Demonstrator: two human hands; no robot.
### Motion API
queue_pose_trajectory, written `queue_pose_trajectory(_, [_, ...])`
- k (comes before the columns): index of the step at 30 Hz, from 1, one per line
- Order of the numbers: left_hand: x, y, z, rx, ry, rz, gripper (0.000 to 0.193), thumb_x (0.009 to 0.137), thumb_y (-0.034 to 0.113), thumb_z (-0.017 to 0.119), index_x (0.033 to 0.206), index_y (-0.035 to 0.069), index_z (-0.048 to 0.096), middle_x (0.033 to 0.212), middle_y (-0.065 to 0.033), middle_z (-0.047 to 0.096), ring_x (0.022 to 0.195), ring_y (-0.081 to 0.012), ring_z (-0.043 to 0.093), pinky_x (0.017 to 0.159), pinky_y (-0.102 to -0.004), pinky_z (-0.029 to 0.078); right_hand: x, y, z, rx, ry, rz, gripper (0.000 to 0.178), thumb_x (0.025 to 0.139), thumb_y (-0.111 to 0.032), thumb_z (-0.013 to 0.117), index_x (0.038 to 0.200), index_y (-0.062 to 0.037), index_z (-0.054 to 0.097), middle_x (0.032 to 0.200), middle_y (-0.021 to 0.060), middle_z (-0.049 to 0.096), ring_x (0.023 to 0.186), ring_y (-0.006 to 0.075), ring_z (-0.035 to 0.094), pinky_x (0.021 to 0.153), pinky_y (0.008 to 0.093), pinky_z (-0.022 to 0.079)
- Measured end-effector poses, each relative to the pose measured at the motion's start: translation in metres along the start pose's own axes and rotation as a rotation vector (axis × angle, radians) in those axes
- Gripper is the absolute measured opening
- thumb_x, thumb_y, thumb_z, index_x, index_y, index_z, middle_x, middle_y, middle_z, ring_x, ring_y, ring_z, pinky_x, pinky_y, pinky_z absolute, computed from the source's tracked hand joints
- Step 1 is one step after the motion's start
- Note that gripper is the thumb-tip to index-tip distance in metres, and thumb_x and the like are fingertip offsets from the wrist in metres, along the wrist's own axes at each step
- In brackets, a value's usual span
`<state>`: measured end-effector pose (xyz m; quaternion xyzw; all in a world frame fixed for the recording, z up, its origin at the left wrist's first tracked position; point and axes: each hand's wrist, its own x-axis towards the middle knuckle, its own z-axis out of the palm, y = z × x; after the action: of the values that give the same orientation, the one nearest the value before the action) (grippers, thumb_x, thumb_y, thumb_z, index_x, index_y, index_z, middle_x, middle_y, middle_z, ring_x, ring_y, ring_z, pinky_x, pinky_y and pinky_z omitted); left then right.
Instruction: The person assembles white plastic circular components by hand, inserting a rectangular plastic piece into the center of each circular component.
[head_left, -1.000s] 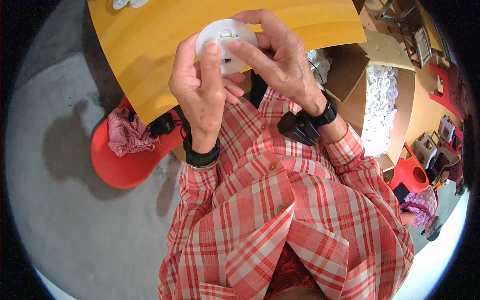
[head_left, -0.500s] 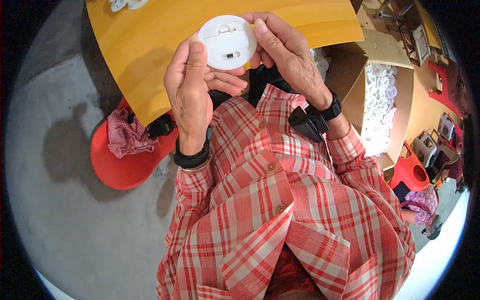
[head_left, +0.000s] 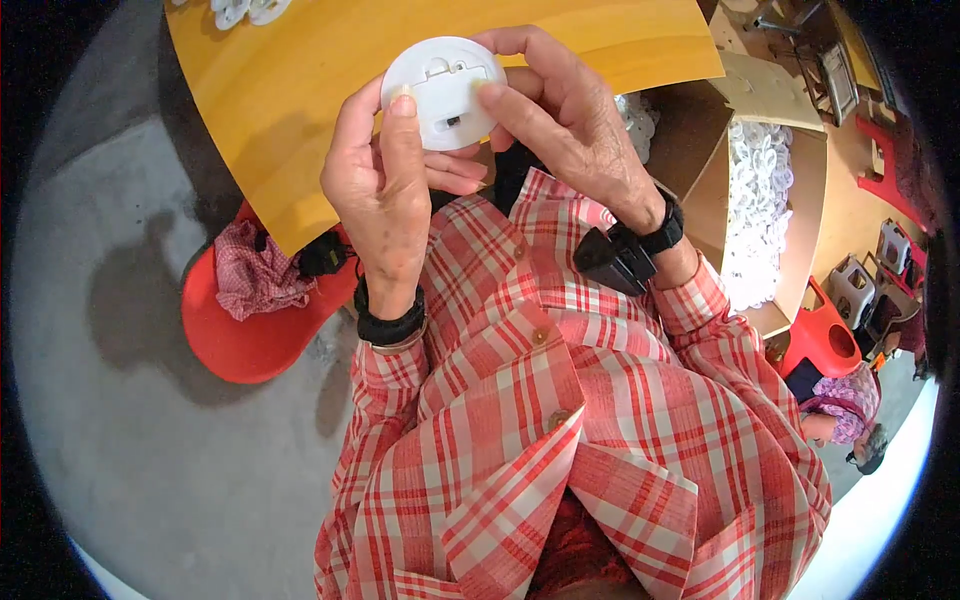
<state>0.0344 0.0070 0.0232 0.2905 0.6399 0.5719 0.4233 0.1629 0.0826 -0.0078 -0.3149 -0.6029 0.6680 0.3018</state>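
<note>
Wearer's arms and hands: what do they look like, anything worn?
Left hand and right hand: ungloved. Long sleeves, red-and-white plaid. Wide black bands on both wrists: left band, right band. A boxy black device sits beside the right band.

Round disc (head_left: 437, 102): white, with a small black spot (head_left: 454, 121)
Tabletop (head_left: 290, 130): warm yellow, faintly streaked
Shirt (head_left: 490, 400): red, pink and white plaid
Wristbands (head_left: 390, 328): plain black
Seat (head_left: 238, 348): bright red
Cloth (head_left: 252, 275): fine pinkish-red check
Carton (head_left: 810, 215): cardboard tan
Carton's pieces (head_left: 757, 210): white, almost dazzling from here
Floor (head_left: 120, 430): dull grey
</note>
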Motion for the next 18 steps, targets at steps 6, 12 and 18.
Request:
queue_pose_trajectory(6, [0.000, 0.001, 0.000, -0.013, -0.034, 0.006, 0.028, 0.092, 0.012, 0.051, 0.114, -0.005, 0.046, 0.077, -0.0153, 0.064, 0.051, -0.0170, 0.062, 0.044, -0.0229, 0.052, -0.002, 0.008, 0.006, -0.016, 0.082, -0.077, 0.029, 0.089, -0.017, 0.055, 0.114, -0.0030, 0.049, 0.062, 0.0043, 0.057, 0.057, 0.0055, 0.051, 0.048, 0.0232, 0.040])
queue_pose_trajectory(12, [-0.002, -0.002, 0.004, -0.001, -0.052, 0.004, 0.034, 0.089, 0.011, 0.055, 0.116, -0.006, 0.045, 0.083, -0.0176, 0.065, 0.052, -0.0190, 0.063, 0.042, -0.0230, 0.050, 0.002, 0.003, 0.003, 0.027, 0.064, 0.008, 0.033, 0.087, -0.021, 0.060, 0.111, -0.0011, 0.048, 0.062, 0.0062, 0.059, 0.056, 0.0060, 0.053, 0.047, 0.0229, 0.040])
queue_pose_trajectory(18, [-0.005, 0.002, 0.005, 0.009, -0.041, -0.012, 0.032, 0.089, 0.010, 0.055, 0.115, -0.004, 0.044, 0.076, -0.0161, 0.064, 0.050, -0.0167, 0.062, 0.043, -0.0224, 0.050, 0.004, -0.002, 0.003, 0.041, 0.020, 0.074, 0.029, 0.088, -0.019, 0.061, 0.109, -0.0041, 0.047, 0.072, 0.0025, 0.064, 0.059, 0.0038, 0.053, 0.050, 0.0176, 0.040])
